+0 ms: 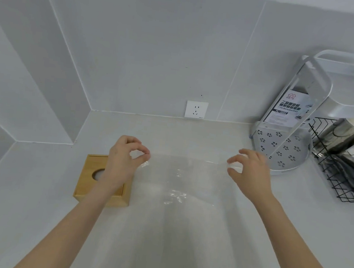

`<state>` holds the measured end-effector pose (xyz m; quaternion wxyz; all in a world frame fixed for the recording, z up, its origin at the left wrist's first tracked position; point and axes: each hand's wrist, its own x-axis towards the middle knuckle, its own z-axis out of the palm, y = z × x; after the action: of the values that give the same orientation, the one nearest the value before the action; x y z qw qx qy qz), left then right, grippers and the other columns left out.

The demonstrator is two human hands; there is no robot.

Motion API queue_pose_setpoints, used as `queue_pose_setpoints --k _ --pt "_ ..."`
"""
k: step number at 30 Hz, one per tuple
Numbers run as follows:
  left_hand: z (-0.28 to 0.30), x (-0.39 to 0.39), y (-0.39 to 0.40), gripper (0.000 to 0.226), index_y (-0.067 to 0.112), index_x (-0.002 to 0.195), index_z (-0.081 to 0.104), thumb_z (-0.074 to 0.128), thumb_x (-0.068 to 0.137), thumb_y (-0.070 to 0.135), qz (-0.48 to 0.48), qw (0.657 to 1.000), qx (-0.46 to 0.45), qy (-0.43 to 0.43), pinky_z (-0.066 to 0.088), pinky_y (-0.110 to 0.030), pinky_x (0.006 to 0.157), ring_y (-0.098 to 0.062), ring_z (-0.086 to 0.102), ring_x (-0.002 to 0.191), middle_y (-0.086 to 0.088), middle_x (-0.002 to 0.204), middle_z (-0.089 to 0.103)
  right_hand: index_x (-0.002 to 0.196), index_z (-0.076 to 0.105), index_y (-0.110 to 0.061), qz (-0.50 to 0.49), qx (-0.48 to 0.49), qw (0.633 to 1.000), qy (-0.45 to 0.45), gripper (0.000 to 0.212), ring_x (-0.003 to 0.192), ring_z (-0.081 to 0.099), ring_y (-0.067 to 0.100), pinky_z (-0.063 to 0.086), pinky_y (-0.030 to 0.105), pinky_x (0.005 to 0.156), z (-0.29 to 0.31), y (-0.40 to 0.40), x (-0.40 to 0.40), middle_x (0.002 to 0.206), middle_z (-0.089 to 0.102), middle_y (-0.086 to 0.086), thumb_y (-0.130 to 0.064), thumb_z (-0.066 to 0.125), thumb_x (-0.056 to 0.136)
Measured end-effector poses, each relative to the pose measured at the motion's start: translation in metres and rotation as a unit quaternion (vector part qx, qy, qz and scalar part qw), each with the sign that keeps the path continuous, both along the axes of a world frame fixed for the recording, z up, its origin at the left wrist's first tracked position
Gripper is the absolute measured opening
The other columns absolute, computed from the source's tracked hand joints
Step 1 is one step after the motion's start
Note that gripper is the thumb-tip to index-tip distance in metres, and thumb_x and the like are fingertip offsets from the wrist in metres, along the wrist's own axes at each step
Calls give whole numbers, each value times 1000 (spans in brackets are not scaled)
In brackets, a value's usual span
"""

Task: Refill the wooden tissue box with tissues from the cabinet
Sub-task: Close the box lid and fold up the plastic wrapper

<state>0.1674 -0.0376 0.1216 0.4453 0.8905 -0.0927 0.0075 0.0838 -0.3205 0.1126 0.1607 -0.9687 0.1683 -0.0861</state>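
Note:
A square wooden tissue box [90, 188] with a round hole in its lid stands on the pale countertop [19, 215], partly hidden under my left forearm. My left hand [124, 158] and my right hand [248, 173] each pinch a top corner of a thin, see-through plastic sheet or bag [183, 187], held stretched between them above the counter. The plastic hangs down toward me and is hard to make out. I see no tissues outside the box.
A silver two-tier corner rack [280, 150] with a printed card stands at the right. Beside it is a black wire basket [343, 174] holding metal items. A white wall socket [196, 109] sits on the tiled back wall.

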Motion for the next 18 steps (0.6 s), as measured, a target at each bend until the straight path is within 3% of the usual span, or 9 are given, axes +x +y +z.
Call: queue_pose_setpoints --k 2,4,7,10,12,14,16,18 --pt "4 -4 -3 2 14 80 71 70 78 13 -26 1000 -18 -2 35 -14 82 0 50 89 5 99 56 110 65 -25 59 -17 998 7 33 128 40 22 23 38 107 7 11 6 132 54 1 -23 68 78" --pt "6 -6 -5 11 22 74 67 68 80 13 -68 997 -27 9 37 -5 76 9 54 82 10 88 63 121 57 -28 127 6 992 17 44 123 48 19 28 39 108 11 26 14 128 58 -4 -28 68 79" --pt "10 -8 -7 18 27 70 64 68 80 12 -117 991 -44 50 40 -6 71 4 57 74 12 78 66 129 49 -29 173 98 977 82 47 106 58 17 44 34 93 17 48 23 115 64 -6 -27 64 84" --pt "16 -6 -3 16 25 70 67 71 77 12 -133 982 -93 92 43 -4 69 -2 62 74 9 73 68 106 67 -24 224 67 964 124 21 93 62 14 49 32 82 27 49 31 100 71 -5 -24 60 87" --pt "21 0 4 5 22 77 70 68 81 19 -114 969 -161 146 48 -12 77 -7 67 78 8 75 72 90 73 -19 241 143 951 134 11 76 63 5 49 22 73 45 45 31 82 73 -7 -18 64 83" --pt "23 10 12 33 17 92 70 48 90 41 -98 930 -247 254 47 -30 89 -10 69 84 3 87 75 82 74 -13 236 299 915 131 9 68 65 7 50 17 67 71 41 26 70 73 -4 -8 66 81" --pt "21 18 15 74 7 107 67 26 86 65 -95 841 -357 396 46 -38 87 -20 70 92 -13 102 72 79 72 -8 227 432 866 109 10 68 68 17 54 23 64 91 37 20 69 73 4 -3 64 81" --pt "16 19 13 93 -2 110 64 23 78 75 -99 768 -417 477 46 -44 90 -32 66 100 -22 111 67 75 71 -9 220 510 826 97 8 63 68 22 54 27 55 95 33 17 68 72 7 -3 65 77"
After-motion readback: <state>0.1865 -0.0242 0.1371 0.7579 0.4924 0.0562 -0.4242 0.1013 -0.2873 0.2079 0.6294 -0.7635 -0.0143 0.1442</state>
